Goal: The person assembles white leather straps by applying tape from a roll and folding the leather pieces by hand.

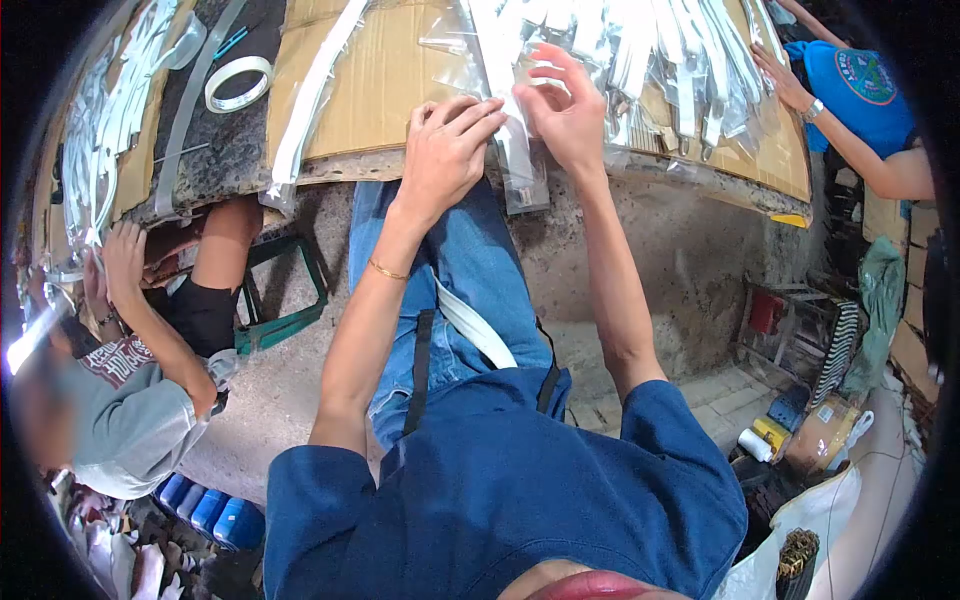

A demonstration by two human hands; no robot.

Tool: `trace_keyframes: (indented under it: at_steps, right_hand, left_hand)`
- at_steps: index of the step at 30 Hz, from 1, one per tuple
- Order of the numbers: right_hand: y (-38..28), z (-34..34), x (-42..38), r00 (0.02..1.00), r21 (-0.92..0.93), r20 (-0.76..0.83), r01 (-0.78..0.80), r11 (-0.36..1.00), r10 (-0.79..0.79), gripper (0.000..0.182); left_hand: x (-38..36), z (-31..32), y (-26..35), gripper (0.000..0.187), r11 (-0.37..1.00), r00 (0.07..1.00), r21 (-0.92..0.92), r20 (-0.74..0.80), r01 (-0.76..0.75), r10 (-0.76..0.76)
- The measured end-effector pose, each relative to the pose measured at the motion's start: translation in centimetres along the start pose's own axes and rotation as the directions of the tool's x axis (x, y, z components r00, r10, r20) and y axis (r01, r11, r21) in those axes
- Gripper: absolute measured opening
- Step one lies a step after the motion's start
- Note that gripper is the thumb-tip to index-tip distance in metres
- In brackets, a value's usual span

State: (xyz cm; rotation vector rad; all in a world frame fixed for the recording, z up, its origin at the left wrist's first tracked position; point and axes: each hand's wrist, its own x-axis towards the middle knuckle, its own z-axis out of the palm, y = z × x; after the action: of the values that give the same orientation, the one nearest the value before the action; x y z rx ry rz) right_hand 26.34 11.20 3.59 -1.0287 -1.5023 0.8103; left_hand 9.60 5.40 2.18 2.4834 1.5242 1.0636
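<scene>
A long clear plastic sleeve [526, 192] with a white strip inside lies before me, its near end hanging over the table edge. My left hand [447, 155] is at the sleeve's left side, fingers bent and closed with their tips on its edge; the thumb is mostly hidden. On the right side of the sleeve, my right hand [568, 118] is raised with thumb and fingers apart, nothing visibly held. Another sleeved white strip [312, 105] lies to the left on the cardboard [375, 95]. Many similar white strips [690, 60] are heaped at the right.
A roll of tape [238, 84] and blue pens [230, 43] lie on the dark table part. A co-worker in grey [140, 400] sits left; another in blue [850, 80] reaches in from the right. A stool [790, 320] stands at right, blue containers [212, 510] at lower left.
</scene>
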Motion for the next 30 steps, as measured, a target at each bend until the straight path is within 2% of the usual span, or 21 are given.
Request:
trace_keyframes:
  at_steps: [1, 2, 4, 5, 7, 8, 10, 11, 13, 14, 16, 17, 19, 20, 22, 25, 30]
  right_hand:
    - [0.0, 0.0, 0.0, 0.996, 0.159, -0.055, -0.057, 0.986, 0.067, 0.037]
    - [0.4, -0.3, 0.2, 0.996, 0.158, -0.055, -0.054, 0.986, 0.064, 0.037]
    - [0.9, -1.3, 0.8, 0.984, 0.221, -0.033, -0.164, 0.962, 0.175, 0.020]
    - [1.1, -1.8, 1.0, 0.985, 0.219, -0.034, -0.159, 0.963, 0.170, 0.020]
    - [0.2, -2.4, 1.7, 0.984, 0.065, 0.125, -0.139, 0.988, 0.130, 0.016]
    - [-0.2, -2.7, 2.3, 0.983, 0.065, 0.127, -0.138, 0.988, 0.129, 0.016]
    - [-0.7, -3.1, 3.7, 0.923, -0.050, 0.380, -0.039, 0.998, 0.055, 0.015]
    - [-0.8, -3.2, 4.6, 0.922, -0.050, 0.383, -0.039, 0.998, 0.055, 0.015]
    - [-1.4, -3.1, 6.3, 0.762, -0.223, 0.645, 0.107, 0.969, 0.064, 0.016]
    - [-1.7, -2.9, 7.0, 0.759, -0.222, 0.648, 0.110, 0.969, 0.062, 0.016]
    - [-2.7, -2.2, 8.1, 0.600, -0.401, 0.771, 0.200, 0.894, 0.212, 0.015]
    - [-3.0, -1.9, 8.4, 0.598, -0.400, 0.774, 0.203, 0.894, 0.210, 0.015]
    - [-3.2, -1.3, 8.7, 0.533, -0.419, 0.827, 0.370, 0.829, 0.181, 0.011]
    - [-3.2, -1.0, 8.9, 0.529, -0.416, 0.830, 0.372, 0.830, 0.179, 0.011]
    - [-3.3, -0.5, 9.0, 0.498, -0.425, 0.852, 0.482, 0.766, 0.160, 0.010]
    - [-3.6, 0.1, 9.2, 0.447, -0.456, 0.864, 0.495, 0.740, 0.233, 0.011]
    - [-3.2, 0.5, 8.3, 0.502, -0.495, 0.840, 0.553, 0.670, 0.207, 0.010]
  left_hand:
    - [0.0, 0.0, 0.0, 0.036, 1.000, 1.000, -0.006, 0.003, -0.004, 0.004]
    - [-0.1, 0.0, -0.1, 0.035, 1.000, 1.000, -0.012, 0.006, -0.008, 0.008]
    - [-0.1, 0.0, -0.2, 0.035, 1.000, 1.000, -0.011, 0.004, -0.015, 0.015]
    - [-0.1, 0.1, -0.3, 0.035, 1.000, 1.000, -0.010, 0.004, -0.020, 0.020]
    - [-0.1, 0.0, -0.2, 0.035, 1.000, 1.000, -0.008, -0.003, -0.021, 0.021]
    - [-0.1, 0.0, -0.2, 0.036, 1.000, 1.000, -0.008, -0.005, -0.019, 0.019]
    - [0.0, 0.0, -0.1, 0.034, 1.000, 1.000, -0.013, -0.013, -0.019, 0.019]
    - [0.0, 0.0, -0.1, 0.032, 1.000, 1.000, -0.017, -0.020, -0.021, 0.020]
    - [-0.1, 0.2, -0.3, 0.033, 1.000, 0.999, -0.005, -0.024, -0.022, 0.022]
    - [-0.2, 0.3, -0.4, 0.034, 1.000, 0.999, 0.005, -0.025, -0.027, 0.027]
    - [-0.2, 0.4, -0.4, 0.034, 1.000, 0.999, 0.003, -0.029, -0.024, 0.024]
    - [-0.3, 0.4, -0.5, 0.034, 1.000, 0.999, 0.001, -0.029, -0.024, 0.024]
    - [-0.3, 0.4, -0.6, 0.034, 1.000, 0.999, 0.004, -0.034, -0.022, 0.022]
    - [-0.3, 0.4, -0.6, 0.034, 1.000, 0.999, 0.004, -0.037, -0.021, 0.021]
    - [-0.2, 0.2, -0.5, 0.035, 1.000, 0.999, -0.001, -0.028, -0.016, 0.016]
    - [-0.2, 0.2, -0.5, 0.037, 1.000, 1.000, -0.006, -0.016, -0.018, 0.018]
    - [-0.2, 0.1, -0.4, 0.039, 1.000, 1.000, 0.017, -0.012, -0.026, 0.026]
